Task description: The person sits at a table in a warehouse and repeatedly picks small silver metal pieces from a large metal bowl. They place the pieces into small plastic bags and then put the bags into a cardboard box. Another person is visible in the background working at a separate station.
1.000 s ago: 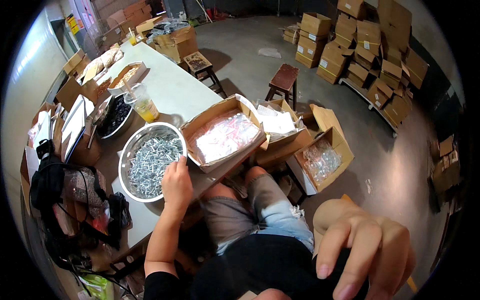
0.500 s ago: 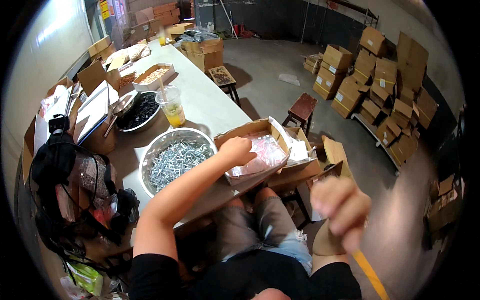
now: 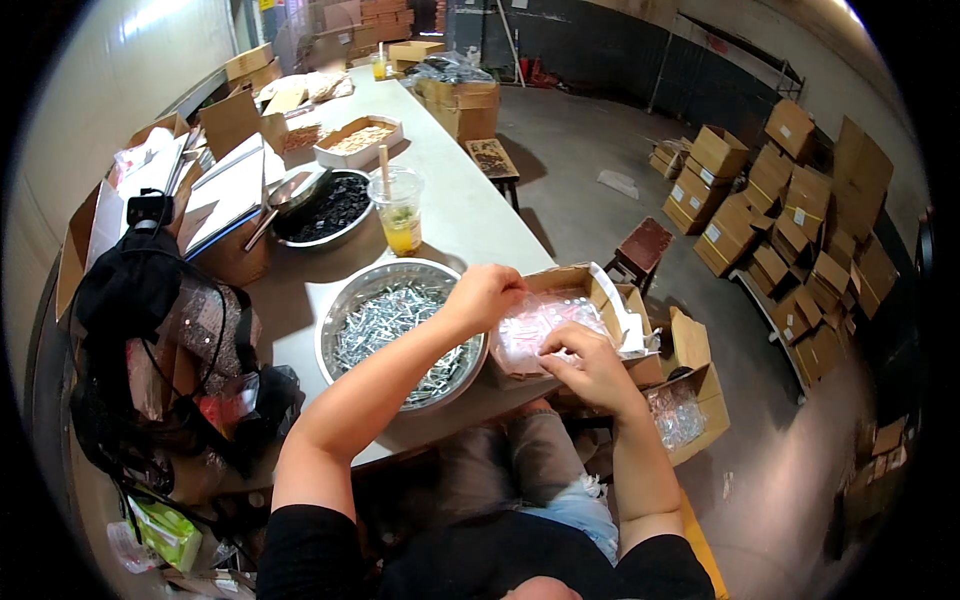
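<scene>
A shallow cardboard box (image 3: 578, 278) at the table's near right edge holds clear plastic bags (image 3: 540, 325) with pink marks. My left hand (image 3: 485, 298) is over the box's left side, its fingers pinched together; what they hold, if anything, is hidden. Across the bags, at the box's near side, my right hand (image 3: 590, 368) has its thumb and forefinger curled towards each other against the plastic. Whether a bag is between them I cannot make out. Beside the box, partly behind my left forearm, stands a steel bowl (image 3: 328, 345) full of silvery screws (image 3: 395, 318).
A drink cup (image 3: 398, 212) with a straw stands behind the bowl. Farther back are a basin of black pieces (image 3: 335, 210) and a white box of tan pieces (image 3: 362, 138). A black bag (image 3: 130, 290) crowds the left. Right of my arm sits an open carton (image 3: 712, 405) with plastic bags.
My right hand has come in from the right, beside the table, to the bags in the box. My left hand stays at the box, fingers still closed. The view has shifted.
</scene>
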`<control>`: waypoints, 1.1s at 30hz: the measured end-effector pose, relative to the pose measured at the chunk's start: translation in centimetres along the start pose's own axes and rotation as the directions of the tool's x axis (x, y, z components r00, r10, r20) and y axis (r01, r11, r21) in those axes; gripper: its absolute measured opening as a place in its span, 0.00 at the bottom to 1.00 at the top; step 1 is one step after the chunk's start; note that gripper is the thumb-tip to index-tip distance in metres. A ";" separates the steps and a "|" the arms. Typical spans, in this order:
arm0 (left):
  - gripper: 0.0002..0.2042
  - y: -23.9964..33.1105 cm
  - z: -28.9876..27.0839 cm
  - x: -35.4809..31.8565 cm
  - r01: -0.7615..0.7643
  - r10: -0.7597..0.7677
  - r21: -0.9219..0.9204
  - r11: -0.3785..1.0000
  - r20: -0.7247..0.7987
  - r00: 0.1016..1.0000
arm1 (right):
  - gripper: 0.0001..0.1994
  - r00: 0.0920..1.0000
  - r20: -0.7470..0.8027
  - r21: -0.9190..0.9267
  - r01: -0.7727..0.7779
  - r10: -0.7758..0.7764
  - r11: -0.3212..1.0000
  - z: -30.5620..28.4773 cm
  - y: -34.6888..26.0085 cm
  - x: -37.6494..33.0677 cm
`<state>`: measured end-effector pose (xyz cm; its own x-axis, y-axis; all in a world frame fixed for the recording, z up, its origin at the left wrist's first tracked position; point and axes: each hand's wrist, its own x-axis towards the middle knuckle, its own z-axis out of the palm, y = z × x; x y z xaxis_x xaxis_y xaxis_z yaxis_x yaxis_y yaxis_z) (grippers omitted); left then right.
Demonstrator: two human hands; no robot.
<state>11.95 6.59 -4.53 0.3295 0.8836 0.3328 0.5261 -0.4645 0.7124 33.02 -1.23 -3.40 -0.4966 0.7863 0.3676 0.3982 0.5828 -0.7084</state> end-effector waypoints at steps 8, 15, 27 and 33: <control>0.08 -1.4 -9.3 -6.2 0.192 -0.198 -0.051 0.980 -0.341 0.919 | 0.15 0.899 0.433 -0.381 0.241 -0.058 0.893 7.9 -0.3 9.3; 0.06 -4.7 -10.8 -8.3 0.022 -0.143 -0.302 0.953 -0.382 0.913 | 0.16 0.816 0.546 -0.573 0.200 0.189 0.795 11.3 -0.2 10.8; 0.05 -3.5 -10.4 -8.5 0.136 -0.219 -0.287 0.948 -0.278 0.935 | 0.08 0.895 0.444 -0.484 0.194 0.048 0.853 11.8 0.8 10.1; 0.05 -3.6 -10.0 -8.3 0.050 -0.213 -0.560 0.827 -0.229 0.950 | 0.07 0.917 0.397 -0.402 0.215 -0.043 0.890 11.8 1.5 10.0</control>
<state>-0.49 1.54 -3.66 0.0211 0.9518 0.3060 0.0131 -0.3063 0.9518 19.56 5.05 -7.86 -0.7783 0.6146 0.1281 0.5574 0.7704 -0.3094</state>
